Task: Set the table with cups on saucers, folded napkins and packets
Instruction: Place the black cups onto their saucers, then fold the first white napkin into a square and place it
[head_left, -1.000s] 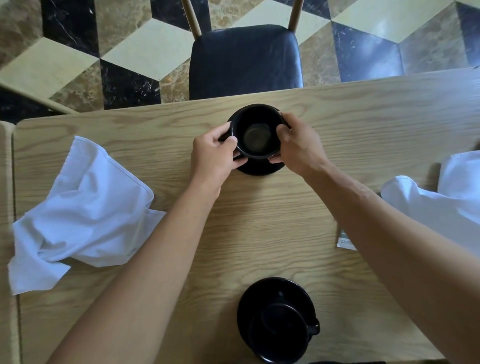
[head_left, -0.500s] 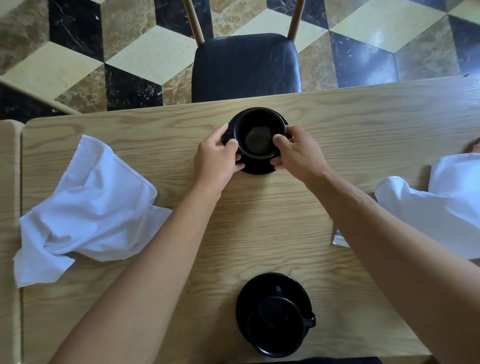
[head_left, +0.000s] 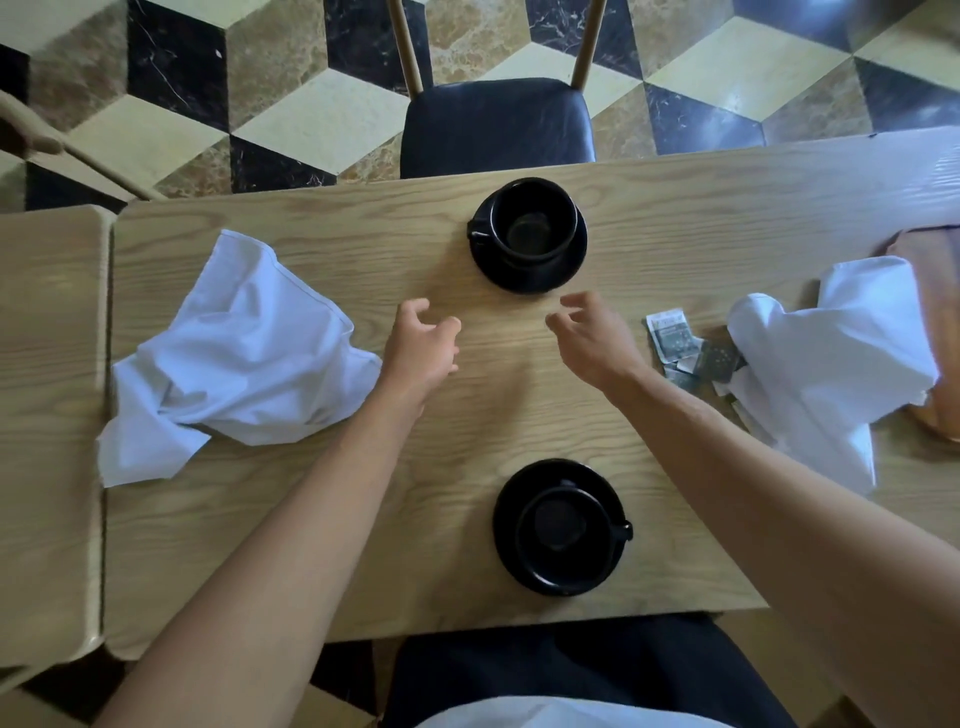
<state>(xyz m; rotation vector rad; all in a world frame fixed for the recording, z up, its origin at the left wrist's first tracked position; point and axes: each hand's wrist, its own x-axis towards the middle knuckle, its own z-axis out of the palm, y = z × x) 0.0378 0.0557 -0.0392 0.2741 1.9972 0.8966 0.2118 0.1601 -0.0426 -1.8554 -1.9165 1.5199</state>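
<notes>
Both hands have let go of the far cup since the earlier frame & pulled back toward the body; they now hover over bare wood just short of its saucer. Left hand has fingers loosely curled & apart, holding nothing; right hand same, fingers spread, empty.

Cup w/ saucer sits at 12 o'clock, close to the far edge of the table, in front of the chair. Second cup on its saucer is at 6 o'clock, near the front edge. So cups look done (both places), and the step in hand seems to be the switch to napkins.

Left napkin lies crumpled at 9 o'clock, touching the left wrist; right napkin is bunched at 3 o'clock, partly over the packets, which lie just beside the right hand.

Next move prob calls for grabbing one napkin, spreading it flat & folding it. Room: the middle strip between the two saucers is open, good for folding. Mind the seam w/ the next table at 9 o'clock & the short margin by the near saucer.
</notes>
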